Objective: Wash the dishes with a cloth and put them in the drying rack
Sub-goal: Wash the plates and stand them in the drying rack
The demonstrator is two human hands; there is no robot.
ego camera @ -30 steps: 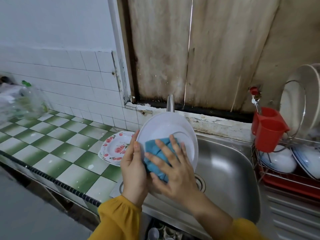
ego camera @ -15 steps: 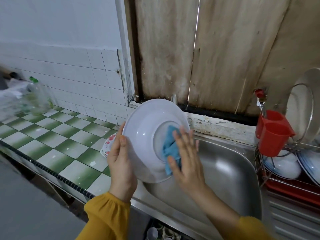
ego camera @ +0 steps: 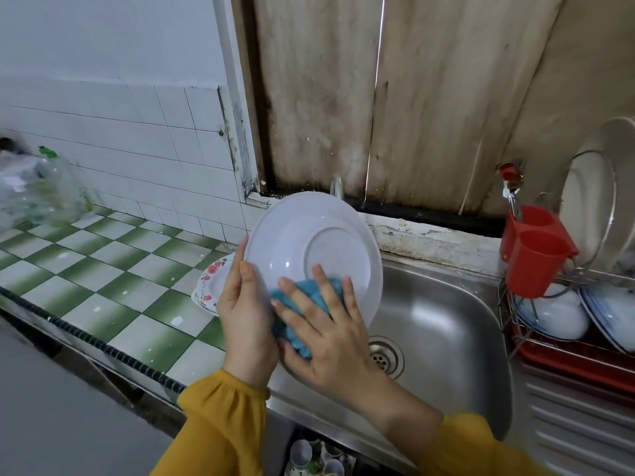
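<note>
Left grip (ego camera: 245, 321) clasps plate (ego camera: 309, 245) rim; right grip (ego camera: 330, 345) flat, pressing cloth (ego camera: 297, 293) on underside.

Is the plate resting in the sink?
No, the left hand holds the plate above the sink, the right hand pressing the cloth on it.

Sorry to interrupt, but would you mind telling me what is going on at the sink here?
A person is washing a white plate over the sink. The left hand grips its rim, holding it tilted with the underside toward the person, while the right hand presses a blue cloth against the lower underside. A flowered plate lies on the counter to the left, and dishes stand in the drying rack on the right.
</note>
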